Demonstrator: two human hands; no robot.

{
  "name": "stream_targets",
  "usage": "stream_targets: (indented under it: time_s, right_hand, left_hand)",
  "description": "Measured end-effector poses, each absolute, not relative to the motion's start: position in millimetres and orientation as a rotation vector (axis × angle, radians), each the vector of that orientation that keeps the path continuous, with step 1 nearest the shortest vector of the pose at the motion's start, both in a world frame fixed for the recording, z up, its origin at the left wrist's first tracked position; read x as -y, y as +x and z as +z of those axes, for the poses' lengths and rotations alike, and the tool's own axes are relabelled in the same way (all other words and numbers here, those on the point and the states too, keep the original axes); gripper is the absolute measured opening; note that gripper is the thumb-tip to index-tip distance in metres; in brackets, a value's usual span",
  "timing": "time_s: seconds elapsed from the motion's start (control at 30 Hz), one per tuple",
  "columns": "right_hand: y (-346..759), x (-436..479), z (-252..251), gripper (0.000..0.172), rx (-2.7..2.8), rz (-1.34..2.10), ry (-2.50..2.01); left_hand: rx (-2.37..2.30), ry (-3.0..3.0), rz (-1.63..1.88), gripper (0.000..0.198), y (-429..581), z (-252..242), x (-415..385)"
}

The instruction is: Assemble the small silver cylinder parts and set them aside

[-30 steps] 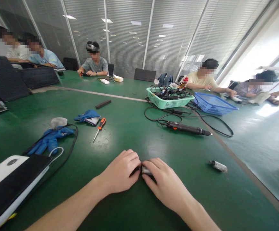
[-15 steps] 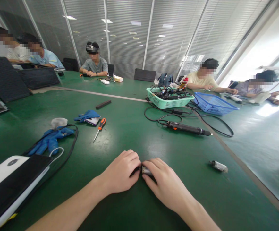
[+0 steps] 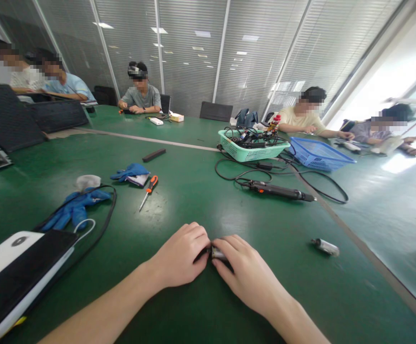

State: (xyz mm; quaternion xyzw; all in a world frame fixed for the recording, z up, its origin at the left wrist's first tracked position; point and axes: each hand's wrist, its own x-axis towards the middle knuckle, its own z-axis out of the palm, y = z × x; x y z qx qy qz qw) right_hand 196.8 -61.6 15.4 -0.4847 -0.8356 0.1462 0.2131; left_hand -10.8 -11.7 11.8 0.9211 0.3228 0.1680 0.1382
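Cylinder (image 3: 218,254), silver-coloured, located at the near side of the green table (image 3: 179,313). Right hand (image 3: 246,270): fingers bent and gripping the cylinder, covering much of it. Left hand (image 3: 183,256): fingers closed around a dark piece (image 3: 208,250) at the cylinder's left end, mostly hidden; cannot tell whether the two are joined. Similar second cylinder (image 3: 326,247) lies on the table, well apart, to the right. Farther out: orange-and-black screwdriver (image 3: 151,185) at left; black corded power tool (image 3: 279,191) at right, near a green basket (image 3: 253,154) and a blue basket (image 3: 319,155).
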Motion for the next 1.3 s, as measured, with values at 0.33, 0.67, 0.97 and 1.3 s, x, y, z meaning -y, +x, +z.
stream_targets:
  time_s: [0.33,0.67,0.97,1.3]
  right_hand:
    - [197.1,61.4,15.3,0.025,2.311,0.384,-1.334]
    - [197.3,62.4,15.0,0.024,2.312,0.402,-1.339]
    - [196.5,61.7,15.9,0.024,2.317,0.390,-1.347]
    - [197.2,62.2,16.8,0.023,2.316,0.415,-1.350]
  left_hand:
    - [-0.923,2.653,0.492,0.006,-11.5,13.8,11.6]
    - [-0.922,2.658,0.491,0.006,-11.5,14.3,11.7]
    - [-0.924,2.654,0.482,0.006,-11.3,15.4,11.7]
    - [-0.930,2.646,0.473,0.008,-12.0,16.2,12.1]
